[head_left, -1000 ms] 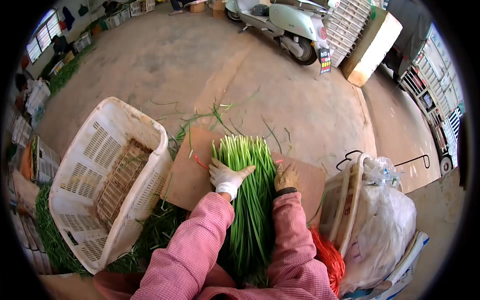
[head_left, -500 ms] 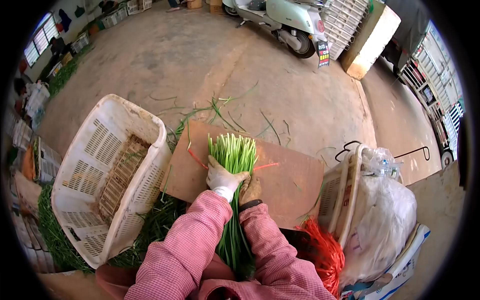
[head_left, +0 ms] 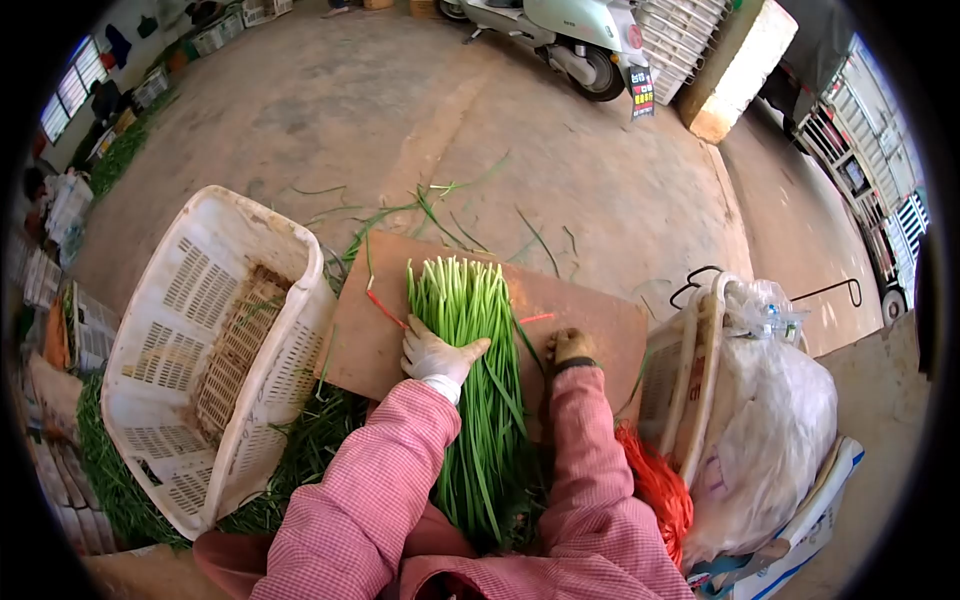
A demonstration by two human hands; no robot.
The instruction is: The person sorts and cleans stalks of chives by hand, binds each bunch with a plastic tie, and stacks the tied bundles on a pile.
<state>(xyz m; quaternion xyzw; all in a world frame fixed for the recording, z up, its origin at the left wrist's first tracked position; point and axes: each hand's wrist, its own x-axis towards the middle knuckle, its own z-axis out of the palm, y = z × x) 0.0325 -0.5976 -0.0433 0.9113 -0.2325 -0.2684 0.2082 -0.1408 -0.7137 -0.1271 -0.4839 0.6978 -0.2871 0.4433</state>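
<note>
While the left hand (head_left: 436, 358) spreads wide over the green stalks (head_left: 470, 300), the right hand (head_left: 572, 348), grip unclear, bends beside them.

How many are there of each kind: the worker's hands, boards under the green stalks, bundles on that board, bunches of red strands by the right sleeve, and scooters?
Hands: 2 (left hand, right hand)
Board: 1
Bundle of green stalks: 1
Bunch of red strands: 1
Scooter: 1
Total: 6
</note>
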